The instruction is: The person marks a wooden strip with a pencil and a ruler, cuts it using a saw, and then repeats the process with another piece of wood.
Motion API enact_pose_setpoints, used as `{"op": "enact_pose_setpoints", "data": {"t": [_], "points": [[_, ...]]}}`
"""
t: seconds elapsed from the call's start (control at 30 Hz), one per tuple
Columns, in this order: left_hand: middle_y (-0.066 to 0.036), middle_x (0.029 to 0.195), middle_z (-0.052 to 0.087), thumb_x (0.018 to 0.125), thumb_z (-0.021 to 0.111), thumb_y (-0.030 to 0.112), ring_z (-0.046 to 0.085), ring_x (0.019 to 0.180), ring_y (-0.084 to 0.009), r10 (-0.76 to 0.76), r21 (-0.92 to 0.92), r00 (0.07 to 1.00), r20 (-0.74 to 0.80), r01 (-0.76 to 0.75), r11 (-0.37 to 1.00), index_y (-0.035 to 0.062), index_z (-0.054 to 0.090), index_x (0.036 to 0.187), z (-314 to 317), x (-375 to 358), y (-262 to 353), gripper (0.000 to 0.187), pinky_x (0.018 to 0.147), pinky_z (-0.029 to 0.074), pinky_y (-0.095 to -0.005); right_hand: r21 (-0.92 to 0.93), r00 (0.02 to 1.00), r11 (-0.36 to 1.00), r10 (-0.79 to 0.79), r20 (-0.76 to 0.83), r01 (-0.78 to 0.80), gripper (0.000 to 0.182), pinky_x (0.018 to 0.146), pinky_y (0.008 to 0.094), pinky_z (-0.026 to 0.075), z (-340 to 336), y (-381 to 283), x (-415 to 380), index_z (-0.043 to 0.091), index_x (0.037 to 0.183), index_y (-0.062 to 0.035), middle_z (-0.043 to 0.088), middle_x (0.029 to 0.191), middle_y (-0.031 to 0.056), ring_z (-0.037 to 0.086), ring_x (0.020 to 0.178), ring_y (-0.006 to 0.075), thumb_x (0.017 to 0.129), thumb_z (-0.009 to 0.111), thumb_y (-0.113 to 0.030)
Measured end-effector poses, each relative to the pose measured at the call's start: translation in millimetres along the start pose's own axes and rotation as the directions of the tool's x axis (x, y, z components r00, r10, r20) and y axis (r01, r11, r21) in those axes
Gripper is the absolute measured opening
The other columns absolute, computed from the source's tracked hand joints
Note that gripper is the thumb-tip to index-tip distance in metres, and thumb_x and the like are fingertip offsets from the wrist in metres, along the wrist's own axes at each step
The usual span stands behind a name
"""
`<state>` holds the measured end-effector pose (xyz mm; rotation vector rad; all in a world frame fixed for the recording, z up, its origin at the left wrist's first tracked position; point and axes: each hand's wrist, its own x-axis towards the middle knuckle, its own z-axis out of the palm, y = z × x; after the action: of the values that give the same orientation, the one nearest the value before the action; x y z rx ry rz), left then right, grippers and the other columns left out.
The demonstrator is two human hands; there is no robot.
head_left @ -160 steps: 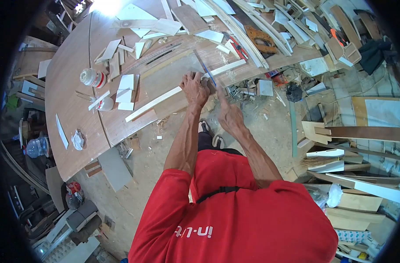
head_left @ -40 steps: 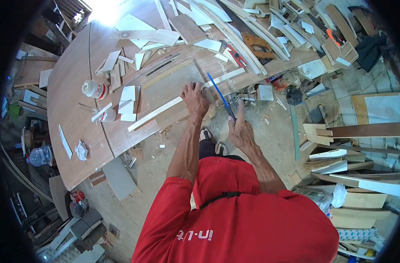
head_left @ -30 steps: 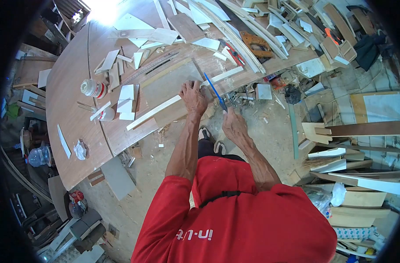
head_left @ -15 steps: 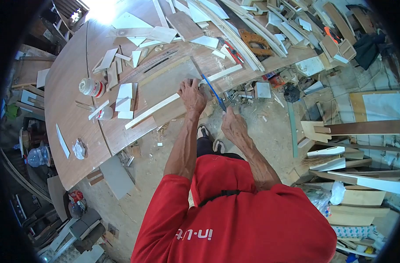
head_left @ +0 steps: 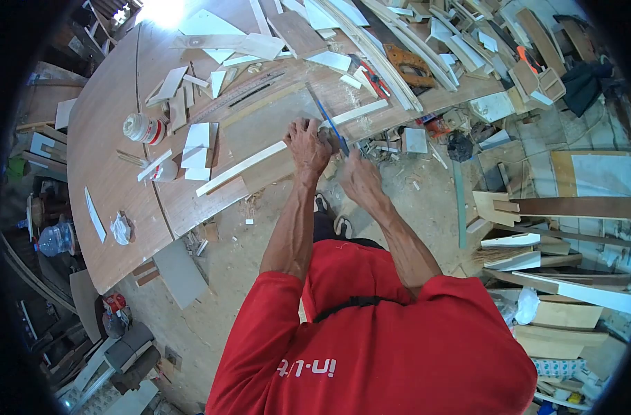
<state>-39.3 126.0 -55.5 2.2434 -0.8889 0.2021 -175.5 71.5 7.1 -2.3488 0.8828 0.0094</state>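
My left hand [head_left: 308, 144] presses down on a long pale wooden strip [head_left: 241, 166] that lies across the brown workbench [head_left: 115, 180] near its front edge. My right hand [head_left: 359, 180] grips the handle of a blue-bladed hand saw [head_left: 327, 121], whose blade crosses the strip just right of my left hand. The strip's right end [head_left: 360, 111] reaches past the blade along the bench edge. The saw's handle is hidden inside my fist.
White offcuts [head_left: 198, 145] and a white-and-red glue bottle [head_left: 141, 127] lie left of the strip. A long ruler [head_left: 239, 86], curved slats [head_left: 378, 48] and pliers [head_left: 376, 77] crowd the bench's far side. Scrap wood and boards [head_left: 537, 207] litter the floor to the right.
The saw has been moving back and forth: pulled out towards me 1.3 s ago, now pushed forward across the strip, with my right hand closer to the bench. My left hand stays pressed on the strip.
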Motion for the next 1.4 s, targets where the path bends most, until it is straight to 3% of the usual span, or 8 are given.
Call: {"op": "enact_pose_setpoints", "data": {"t": [0.13, 0.33, 0.47, 0.77, 0.9, 1.17, 1.23, 1.4], "points": [[-0.01, 0.099, 0.051, 0.076, 0.064, 0.018, 0.045, 0.103, -0.0302, -0.011, 0.009, 1.0, 0.014, 0.01, 1.0, 0.0099, 0.061, 0.096, -0.1, 0.3, 0.8, 0.021, 0.089, 0.031, -0.0451, -0.028, 0.993, 0.995, 0.094, 0.071, -0.092, 0.032, 0.071, 0.053, 0.05, -2.5, 4.2, -13.8, 0.047, 0.104, 0.0115, 0.063, 0.078, 0.0319, 0.063, 0.078, 0.0495, 0.082, 0.048, -0.012], [-0.009, 0.099, 0.051, 0.072, 0.062, 0.013, 0.045, 0.101, -0.0296, -0.005, -0.015, 1.0, -0.016, 0.005, 1.0, 0.01, 0.061, 0.095, -0.5, 1.7, 3.7, 0.023, 0.087, 0.032, -0.0444, 0.04, 0.999, 0.999, -0.024, 0.021, 0.023, 0.033, 0.071, 0.0532, 0.05, 9.4, -2.8, 24.2, 0.046, 0.103, 0.0116, 0.062, 0.08, 0.034, 0.063, 0.078, 0.0501, 0.083, 0.048, -0.014], [-0.009, 0.1, 0.051, 0.073, 0.06, 0.013, 0.045, 0.102, -0.0298, -0.001, 0.034, 1.0, 0.017, 0.001, 0.999, 0.0099, 0.061, 0.095, 2.0, 0.4, -0.9, 0.022, 0.087, 0.032, -0.044, 0.043, 0.995, 0.999, 0.023, 0.095, -0.028, 0.031, 0.071, 0.0534, 0.05, -5.1, 4.3, -13.0, 0.047, 0.101, 0.0111, 0.063, 0.083, 0.0341, 0.063, 0.081, 0.0505, 0.083, 0.05, -0.014], [-0.011, 0.103, 0.052, 0.073, 0.06, 0.012, 0.046, 0.104, -0.0302, 0.002, 0.033, 1.0, 0.012, -0.002, 0.999, 0.0095, 0.062, 0.096, -0.7, 0.9, 2.1, 0.024, 0.088, 0.033, -0.0457, 0.071, 0.999, 0.997, -0.019, -0.048, 0.023, 0.029, 0.071, 0.0549, 0.049, 16.6, 5.6, 14.9, 0.047, 0.1, 0.0106, 0.061, 0.08, 0.0356, 0.062, 0.08, 0.0514, 0.084, 0.047, -0.013], [-0.011, 0.103, 0.051, 0.072, 0.061, 0.013, 0.046, 0.104, -0.0303, -0.012, 0.021, 1.0, 0.025, 0.011, 1.0, 0.0094, 0.062, 0.097, 5.2, -0.6, -4.0, 0.025, 0.088, 0.033, -0.0458, 0.08, 0.999, 0.996, 0.026, 0.035, -0.029, 0.029, 0.07, 0.0558, 0.048, 6.8, 15.9, -17.9, 0.047, 0.098, 0.0099, 0.06, 0.079, 0.0358, 0.062, 0.08, 0.0513, 0.086, 0.047, -0.016], [-0.011, 0.101, 0.051, 0.073, 0.06, 0.012, 0.046, 0.102, -0.0302, 0.002, 0.022, 0.999, 0.037, -0.003, 1.0, 0.0086, 0.062, 0.097, -1.8, 1.2, 1.4, 0.024, 0.088, 0.032, -0.045, 0.055, 0.997, 0.996, -0.062, -0.042, 0.064, 0.031, 0.07, 0.0558, 0.048, 18.7, 15.2, 4.7, 0.046, 0.102, 0.0101, 0.061, 0.078, 0.0346, 0.063, 0.077, 0.05, 0.084, 0.048, -0.016], [-0.011, 0.101, 0.052, 0.074, 0.061, 0.013, 0.046, 0.102, -0.0304, 0.009, 0.021, 1.0, 0.01, -0.009, 1.0, 0.0085, 0.061, 0.097, 3.5, 2.5, -1.4, 0.024, 0.088, 0.032, -0.0449, -0.035, 0.995, 0.998, 0.045, 0.089, -0.042, 0.031, 0.071, 0.0539, 0.05, 7.2, 15.7, -24.4, 0.046, 0.102, 0.0102, 0.062, 0.08, 0.0342, 0.064, 0.079, 0.0487, 0.084, 0.048, -0.015], [-0.011, 0.101, 0.052, 0.075, 0.062, 0.014, 0.046, 0.103, -0.0309, 0.001, 0.039, 0.999, 0.045, -0.003, 0.999, 0.0085, 0.061, 0.097, -1.7, 2.3, 2.6, 0.022, 0.089, 0.032, -0.045, 0.036, 0.998, 0.999, 0.03, 0.054, -0.032, 0.034, 0.072, 0.0532, 0.05, 15.0, 3.6, 22.6, 0.045, 0.104, 0.0117, 0.063, 0.081, 0.0338, 0.064, 0.08, 0.0483, 0.083, 0.049, -0.015]]}}
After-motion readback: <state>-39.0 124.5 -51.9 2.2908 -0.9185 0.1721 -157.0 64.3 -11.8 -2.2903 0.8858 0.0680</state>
